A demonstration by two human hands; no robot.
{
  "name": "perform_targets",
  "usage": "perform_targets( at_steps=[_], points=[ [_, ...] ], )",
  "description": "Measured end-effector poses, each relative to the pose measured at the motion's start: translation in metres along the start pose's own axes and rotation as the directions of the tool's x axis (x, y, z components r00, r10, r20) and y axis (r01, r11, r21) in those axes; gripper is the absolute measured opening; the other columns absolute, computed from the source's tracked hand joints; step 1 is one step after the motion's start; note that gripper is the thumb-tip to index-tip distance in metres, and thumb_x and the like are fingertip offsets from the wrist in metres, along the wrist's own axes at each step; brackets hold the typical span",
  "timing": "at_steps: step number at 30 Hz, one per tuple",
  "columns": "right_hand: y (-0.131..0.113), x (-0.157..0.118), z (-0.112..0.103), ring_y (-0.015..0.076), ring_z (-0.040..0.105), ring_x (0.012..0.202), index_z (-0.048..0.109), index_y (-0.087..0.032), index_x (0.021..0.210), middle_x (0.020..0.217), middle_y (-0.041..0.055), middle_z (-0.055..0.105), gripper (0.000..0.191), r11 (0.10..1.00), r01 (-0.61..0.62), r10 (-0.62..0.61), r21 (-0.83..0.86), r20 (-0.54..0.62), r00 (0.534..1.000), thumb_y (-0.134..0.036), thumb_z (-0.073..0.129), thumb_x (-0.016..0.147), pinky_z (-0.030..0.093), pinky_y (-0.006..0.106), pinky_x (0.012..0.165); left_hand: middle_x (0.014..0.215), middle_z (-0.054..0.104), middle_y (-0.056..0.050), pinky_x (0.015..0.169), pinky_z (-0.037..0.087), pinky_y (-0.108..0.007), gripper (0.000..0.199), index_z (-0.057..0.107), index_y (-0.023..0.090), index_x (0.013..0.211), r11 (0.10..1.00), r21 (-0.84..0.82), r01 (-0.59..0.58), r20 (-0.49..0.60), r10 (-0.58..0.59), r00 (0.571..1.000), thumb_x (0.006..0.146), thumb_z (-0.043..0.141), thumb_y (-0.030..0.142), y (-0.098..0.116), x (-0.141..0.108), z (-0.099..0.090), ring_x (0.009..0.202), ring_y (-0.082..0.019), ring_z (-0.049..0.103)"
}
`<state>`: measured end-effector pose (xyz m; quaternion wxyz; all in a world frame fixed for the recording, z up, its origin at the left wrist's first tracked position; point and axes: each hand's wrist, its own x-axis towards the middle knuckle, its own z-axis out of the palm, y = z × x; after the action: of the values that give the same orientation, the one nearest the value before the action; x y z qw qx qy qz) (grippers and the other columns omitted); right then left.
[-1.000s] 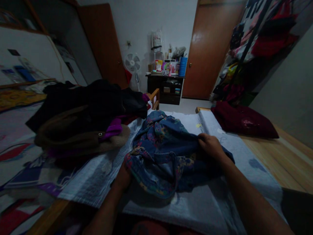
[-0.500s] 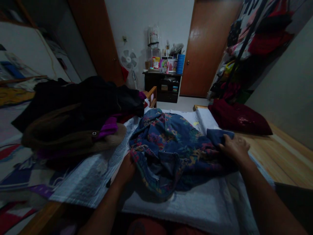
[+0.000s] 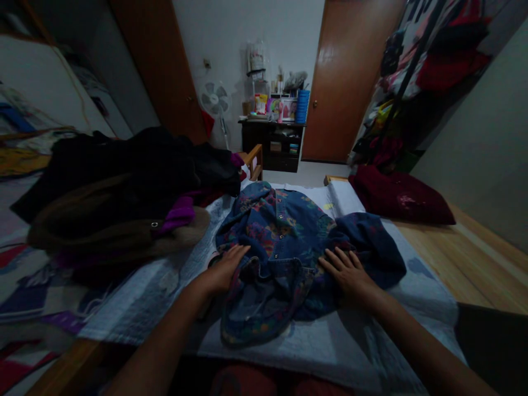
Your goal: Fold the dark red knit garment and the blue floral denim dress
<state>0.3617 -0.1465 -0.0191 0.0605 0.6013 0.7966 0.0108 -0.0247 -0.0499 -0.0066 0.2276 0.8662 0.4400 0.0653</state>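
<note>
A blue floral denim jacket (image 3: 295,220) with front buttons lies spread on a pale cloth (image 3: 313,352), its collar end nearest me. On its left side rests my left hand (image 3: 226,268), fingers stretched over the fabric. My right hand (image 3: 348,272) lies flat with fingers spread on the right side, by the sleeve (image 3: 375,242). That sleeve is folded and bunched outward to the right. Neither hand grips the fabric.
A heap of dark clothes (image 3: 136,165) with a brown garment (image 3: 103,220) lies at left. A maroon pillow (image 3: 402,195) sits at right on a wooden surface (image 3: 466,253). Farther back stand a fan (image 3: 216,102), a dark cabinet (image 3: 272,146) and a door (image 3: 338,82).
My right hand has let go of the sleeve end and moved left onto the jacket. My left hand has shifted up and right onto the fabric, its fingers now stretched.
</note>
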Motion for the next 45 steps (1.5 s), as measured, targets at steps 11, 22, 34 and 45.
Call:
perform_targets(
  at_steps=[11, 22, 34, 45],
  points=[
    [0.011, 0.021, -0.005, 0.0329, 0.042, 0.133, 0.053, -0.018, 0.134, 0.128, 0.0131, 0.061, 0.062, 0.995, 0.027, -0.026, 0.095, -0.013, 1.0, -0.014, 0.052, 0.073, 0.005, 0.057, 0.114, 0.16, 0.02, -0.008, 0.105, 0.033, -0.057, 0.082, 0.026, 0.032, 0.151, 0.92, 0.376, 0.108, -0.072, -0.087, 0.994, 0.078, 0.055, 0.011, -0.005, 0.035, -0.001, 0.142, -0.038, 0.023],
    [0.017, 0.023, -0.028, 0.0224, 0.065, 0.096, 0.065, -0.019, 0.103, 0.097, 0.0081, 0.072, 0.031, 0.977, -0.061, 0.054, 0.204, 0.04, 0.998, -0.011, 0.04, 0.084, 0.039, 0.032, 0.093, 0.155, 0.034, -0.007, 0.108, 0.031, -0.055, 0.076, 0.036, 0.031, 0.147, 0.932, 0.363, 0.003, 0.019, -0.01, 1.0, 0.077, 0.05, 0.004, -0.011, 0.03, 0.009, 0.142, -0.031, 0.029],
    [0.016, 0.008, -0.052, 0.0324, 0.06, 0.107, 0.053, -0.022, 0.131, 0.117, 0.0135, 0.066, 0.066, 0.982, -0.036, 0.018, 0.185, 0.097, 0.995, -0.035, 0.07, 0.069, 0.04, 0.041, 0.092, 0.156, 0.031, -0.008, 0.111, 0.016, -0.063, 0.068, 0.043, 0.033, 0.142, 0.894, 0.447, 0.009, 0.002, -0.011, 1.0, 0.08, 0.053, 0.008, -0.016, 0.024, 0.018, 0.146, -0.034, 0.017],
    [0.017, 0.017, -0.06, 0.0246, 0.063, 0.099, 0.071, -0.02, 0.095, 0.102, 0.0102, 0.069, 0.037, 0.973, -0.015, 0.013, 0.23, 0.012, 1.0, -0.006, 0.049, 0.069, 0.044, 0.035, 0.089, 0.121, 0.064, -0.004, 0.113, 0.021, -0.057, 0.029, 0.066, 0.025, 0.1, 0.939, 0.334, -0.076, -0.073, 0.106, 0.992, 0.087, 0.044, 0.01, -0.005, 0.05, 0.005, 0.139, -0.029, 0.035]
  ],
)
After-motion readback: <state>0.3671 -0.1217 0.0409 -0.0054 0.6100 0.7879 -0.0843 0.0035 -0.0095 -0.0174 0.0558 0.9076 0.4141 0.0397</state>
